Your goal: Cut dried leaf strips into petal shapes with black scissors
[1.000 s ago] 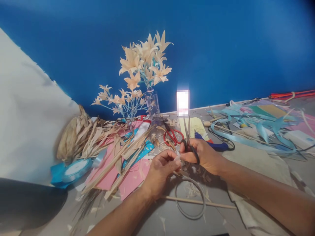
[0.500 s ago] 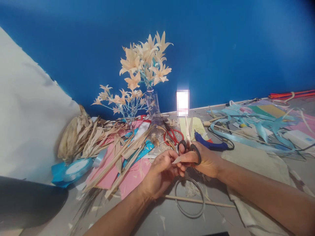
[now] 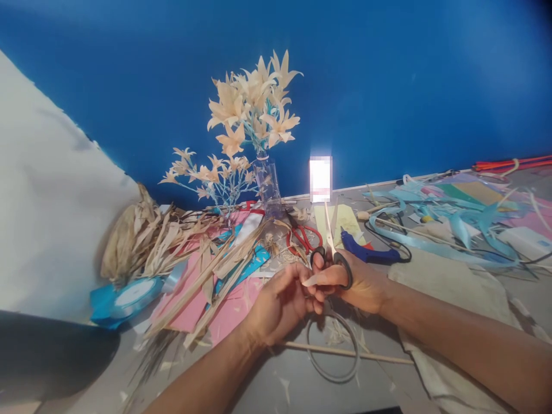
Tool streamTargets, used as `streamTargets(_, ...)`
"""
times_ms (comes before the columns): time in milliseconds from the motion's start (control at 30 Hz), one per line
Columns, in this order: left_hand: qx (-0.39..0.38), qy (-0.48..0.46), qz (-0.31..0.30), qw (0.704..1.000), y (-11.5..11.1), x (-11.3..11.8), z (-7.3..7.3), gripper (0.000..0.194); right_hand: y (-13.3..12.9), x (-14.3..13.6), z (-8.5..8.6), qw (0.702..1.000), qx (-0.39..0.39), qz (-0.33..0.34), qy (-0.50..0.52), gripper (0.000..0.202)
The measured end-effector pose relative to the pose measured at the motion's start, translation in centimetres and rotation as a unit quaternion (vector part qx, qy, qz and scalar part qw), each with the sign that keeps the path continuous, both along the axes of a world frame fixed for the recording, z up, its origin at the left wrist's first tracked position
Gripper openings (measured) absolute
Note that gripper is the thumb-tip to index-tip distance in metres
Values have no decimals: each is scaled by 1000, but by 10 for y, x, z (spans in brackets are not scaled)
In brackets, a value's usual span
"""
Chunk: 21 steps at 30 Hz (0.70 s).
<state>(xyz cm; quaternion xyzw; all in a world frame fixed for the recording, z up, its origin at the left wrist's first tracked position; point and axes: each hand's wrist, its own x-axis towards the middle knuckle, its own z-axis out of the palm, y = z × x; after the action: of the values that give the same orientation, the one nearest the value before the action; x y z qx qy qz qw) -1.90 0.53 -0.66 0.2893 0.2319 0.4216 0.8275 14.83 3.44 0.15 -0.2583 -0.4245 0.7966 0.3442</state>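
Note:
My right hand (image 3: 354,282) has its fingers through the black handles of a pair of scissors (image 3: 330,237), whose blades point away from me. Its thumb and fingertips meet those of my left hand (image 3: 285,299) at a small pale husk piece (image 3: 309,281). The fingers of my left hand are curled and pinched on that piece, which they partly cover. Below the hands lies a metal ring (image 3: 354,359), with a thin wooden stick (image 3: 379,357) crossing it on the grey surface.
Pale flowers (image 3: 254,98) stand in a clear bottle (image 3: 268,187). Dried husks (image 3: 129,241), pink paper (image 3: 233,313) and blue ribbon (image 3: 129,296) lie left. Red-handled scissors (image 3: 307,237), a blue glue gun (image 3: 371,252), cloth (image 3: 457,299) and light-blue ribbon (image 3: 435,247) lie behind and right.
My left hand has shifted slightly, and its fingertips now cover more of the small pale piece. The scissors have hardly moved.

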Motion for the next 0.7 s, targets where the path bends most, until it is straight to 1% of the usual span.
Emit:
streamTargets(67,-2,-9,15,1000,-1,1,0,48,0,0,-2,1000,-1,-2,8,31)
streamTargets(100,5,-1,21,1000,-2,2,0,47,0,0,-3,1000,1,-4,11,30)
streamTargets(233,22,49,36,998,-5,4,-2,29,-1,-1,-6,1000,0,-17,5,30)
streamTargets(333,29,44,9,999,-4,2,-2,28,-2,-2,-4,1000,6,-20,-6,33)
streamTargets(400,36,28,-14,999,-3,0,-1,29,-2,-2,-2,1000,6,-14,-4,34)
streamTargets(467,30,1,-20,999,-1,-2,0,29,-1,-2,-1,1000,-3,-9,4,33)
streamTargets(533,19,-28,-13,999,0,-2,0,32,0,-2,-2,1000,-12,-9,12,31)
streamTargets(600,16,-30,-1,999,0,-1,-1,38,1,-2,-4,1000,-15,-10,13,30)
streamTargets(633,18,-18,8,1000,0,0,-1,37,2,-2,-6,1000,-12,-10,14,30)
streamTargets(700,21,17,31,999,-2,2,-3,29,1,-2,-10,1000,-7,-13,16,30)
